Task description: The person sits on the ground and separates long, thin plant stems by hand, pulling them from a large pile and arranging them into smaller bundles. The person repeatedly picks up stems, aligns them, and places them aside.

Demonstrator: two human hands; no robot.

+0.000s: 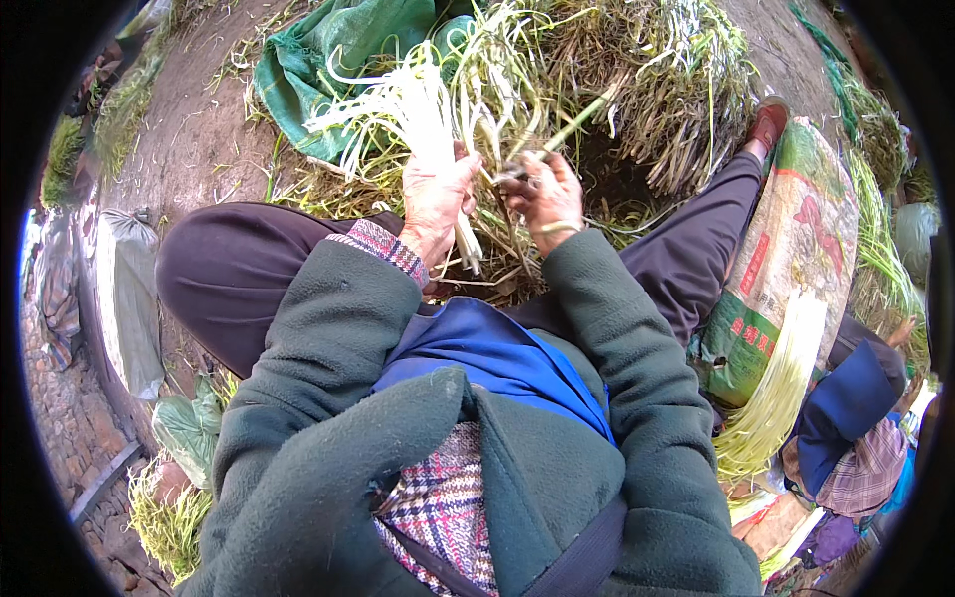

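Observation:
My left hand [440, 186] is closed around a bundle of pale, long-leaved stalks [421, 104]. Their white lower ends stick out below the palm, and the leaves fan out above it. Close beside it, the fingers of my right hand [548, 194] pinch dark, withered-looking plant material between the two hands. A green stalk [582, 119] rises behind the right fingers; whether they hold it is unclear. Loose yellowish leaves [496, 82] hang just beyond both hands. Under them lies a litter of dry stems and leaves [500, 261], between my legs.
A large heap of untrimmed stalks [679, 112] lies ahead on the right, next to a green mesh sack [313, 60] on the left. By my right leg, a printed woven sack [794, 224] carries a pale bundle [776, 388]. Another person [850, 418] sits at the right.

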